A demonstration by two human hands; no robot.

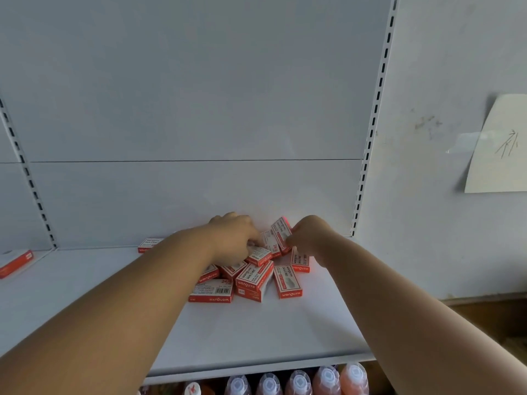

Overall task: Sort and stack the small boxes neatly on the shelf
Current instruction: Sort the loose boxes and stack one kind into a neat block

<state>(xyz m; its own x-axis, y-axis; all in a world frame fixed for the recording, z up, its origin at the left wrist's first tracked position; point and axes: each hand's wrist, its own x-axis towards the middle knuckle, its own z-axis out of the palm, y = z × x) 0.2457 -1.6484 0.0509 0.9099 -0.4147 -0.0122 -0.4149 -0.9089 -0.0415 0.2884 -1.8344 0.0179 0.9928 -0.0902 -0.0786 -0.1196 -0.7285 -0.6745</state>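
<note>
Gripping boxes at the shelf's (85, 280) back edge.
Your right hand (309, 238) is pinching a tilted box (281, 232); your left hand (233, 238) is curling over the pile (251, 277), grip unclear.

"wenguze" on red boxes (254, 283)

Both hands (268, 240) among jumbled red boxes (251, 277) (right apparently pinching one) on shelf (114, 295)

Soft, even, rather cool daylight leaves only faint shadows on the shelf (256, 332), while wide-angle distortion bends the uprights (373, 118) and edges look slightly soft.
</note>
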